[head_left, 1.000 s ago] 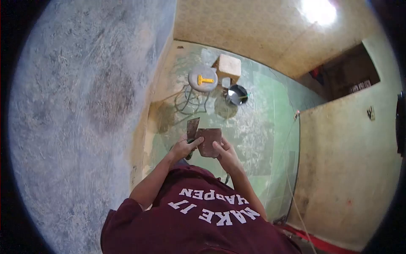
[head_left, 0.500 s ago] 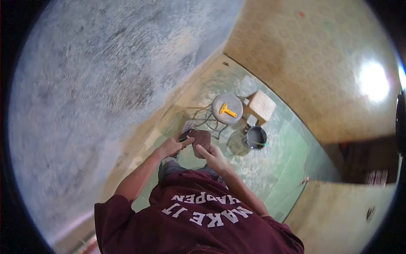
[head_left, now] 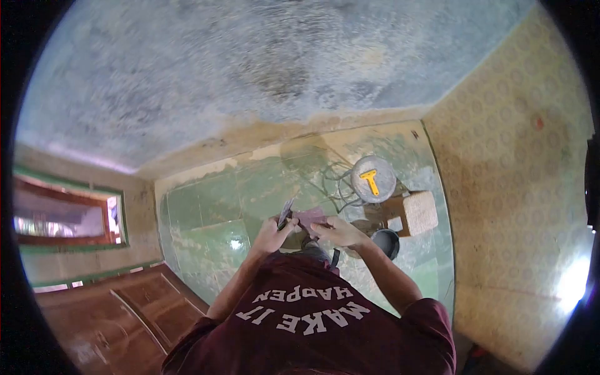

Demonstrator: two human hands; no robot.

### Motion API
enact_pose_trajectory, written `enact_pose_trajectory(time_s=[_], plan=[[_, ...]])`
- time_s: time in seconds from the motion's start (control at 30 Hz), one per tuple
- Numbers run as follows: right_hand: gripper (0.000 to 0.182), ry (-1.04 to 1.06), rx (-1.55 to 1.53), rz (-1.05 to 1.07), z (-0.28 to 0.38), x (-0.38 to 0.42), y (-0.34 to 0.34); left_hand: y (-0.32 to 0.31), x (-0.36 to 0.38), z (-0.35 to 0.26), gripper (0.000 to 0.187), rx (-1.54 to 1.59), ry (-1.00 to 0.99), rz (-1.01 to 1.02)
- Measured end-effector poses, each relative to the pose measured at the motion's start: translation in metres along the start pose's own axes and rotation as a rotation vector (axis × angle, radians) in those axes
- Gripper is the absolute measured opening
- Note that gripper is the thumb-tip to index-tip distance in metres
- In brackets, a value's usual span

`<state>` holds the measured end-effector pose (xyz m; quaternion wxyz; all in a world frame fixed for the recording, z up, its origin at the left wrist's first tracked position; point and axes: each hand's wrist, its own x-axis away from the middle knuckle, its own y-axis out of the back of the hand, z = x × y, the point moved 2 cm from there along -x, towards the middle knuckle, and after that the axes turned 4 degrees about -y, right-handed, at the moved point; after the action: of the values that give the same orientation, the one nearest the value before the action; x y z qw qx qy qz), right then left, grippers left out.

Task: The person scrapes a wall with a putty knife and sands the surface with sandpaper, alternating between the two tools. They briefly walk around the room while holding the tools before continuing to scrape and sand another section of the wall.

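A reddish-brown sheet [head_left: 310,217] is held in front of my body, between my two hands. My left hand [head_left: 270,236] is closed round a dark flat tool [head_left: 285,214] that points up, and its fingertips touch the sheet's left edge. My right hand [head_left: 339,232] pinches the sheet at its right side, thumb on top. What the tool's lower end looks like is hidden by the fingers.
A round stool [head_left: 382,189] with a yellow scraper [head_left: 369,181] on it stands to the right. Beside it are a box-like block [head_left: 420,213] and a dark bucket [head_left: 386,242]. A rough blue-grey wall [head_left: 250,69] rises ahead; brown wooden panels [head_left: 119,312] lie at lower left.
The view has turned left, bringing a window and brown panels into sight. The sheet now looks flatter and more tilted, and the dark tool in my left hand shows more clearly.
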<state>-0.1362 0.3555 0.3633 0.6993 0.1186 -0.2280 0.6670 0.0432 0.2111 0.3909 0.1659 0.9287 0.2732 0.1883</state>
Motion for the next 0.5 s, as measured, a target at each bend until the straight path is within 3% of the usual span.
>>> enact_pose_trajectory(time_s=[0.1,0.17,0.27,0.37,0.43,0.5], plan=[[0.040,0.089,0.150,-0.049,-0.006,-0.007,-0.031,-0.002,0.024,0.011,0.038,0.099,0.070,-0.143],[0.040,0.170,0.231,-0.077,0.024,0.008,-0.066,-0.001,0.041,0.017,0.034,0.418,0.135,-0.256],[0.039,0.299,0.293,-0.130,0.031,0.030,-0.108,0.004,0.087,0.009,0.025,0.724,0.068,-0.299],[0.039,0.287,0.295,-0.077,0.020,0.053,-0.149,-0.004,0.136,0.016,0.019,0.943,0.038,-0.325],[0.040,0.135,0.173,-0.054,-0.005,0.072,-0.177,-0.016,0.183,0.038,0.015,1.009,0.041,-0.337],[0.036,0.071,0.251,-0.026,-0.035,0.090,-0.203,-0.035,0.225,0.063,0.014,1.141,0.112,-0.255]])
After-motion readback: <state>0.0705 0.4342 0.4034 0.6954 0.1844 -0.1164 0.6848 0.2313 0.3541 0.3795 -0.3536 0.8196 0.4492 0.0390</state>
